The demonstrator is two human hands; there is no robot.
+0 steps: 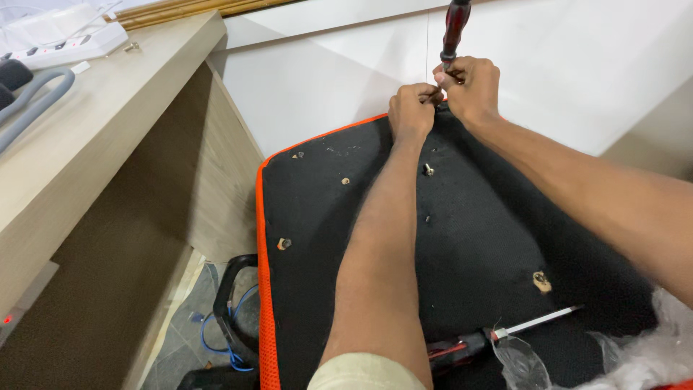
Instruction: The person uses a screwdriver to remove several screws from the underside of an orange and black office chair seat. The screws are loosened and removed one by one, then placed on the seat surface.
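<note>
Beside a spare screwdriver [498, 336], both hands [444, 97] pinch an upright screwdriver [455, 29] closed.

Screwdriver [453, 32] top cut off by frame; its tip hidden between hands [446, 94].

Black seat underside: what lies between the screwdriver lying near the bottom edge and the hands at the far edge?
Head view: bare black fabric, a protruding screw, and the left forearm crossing it.
</note>
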